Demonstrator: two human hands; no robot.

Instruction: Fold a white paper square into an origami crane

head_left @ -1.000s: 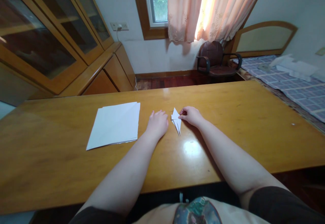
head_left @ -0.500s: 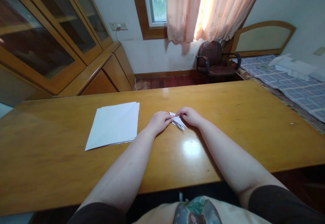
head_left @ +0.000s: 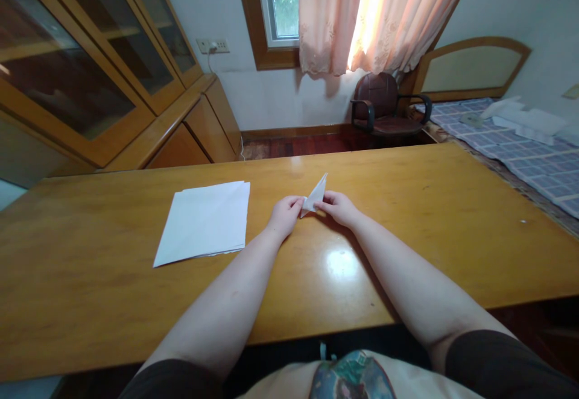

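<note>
A small piece of folded white paper (head_left: 316, 193) is held between my two hands, just over the wooden table (head_left: 389, 200). One long pointed part of it sticks up and away from me, and a shorter point hangs toward the tabletop. My left hand (head_left: 286, 214) pinches its left edge with thumb and fingers. On the other side, my right hand (head_left: 340, 207) grips the lower right part, fingers closed. The fingertips hide some of the folds. Left of my left hand lies a stack of white paper sheets (head_left: 205, 221), flat on the table.
Beyond the table stand a brown armchair (head_left: 382, 103) and, at the right, a bed with a checked sheet (head_left: 511, 140). A glass-fronted wooden cabinet (head_left: 149, 113) lines the left wall. Pink curtains (head_left: 332, 19) partly cover the window.
The folded paper has been lifted and turned: its points faced toward me on the table, and now the long point faces up and away. Both hands have shifted their grip on it.
</note>
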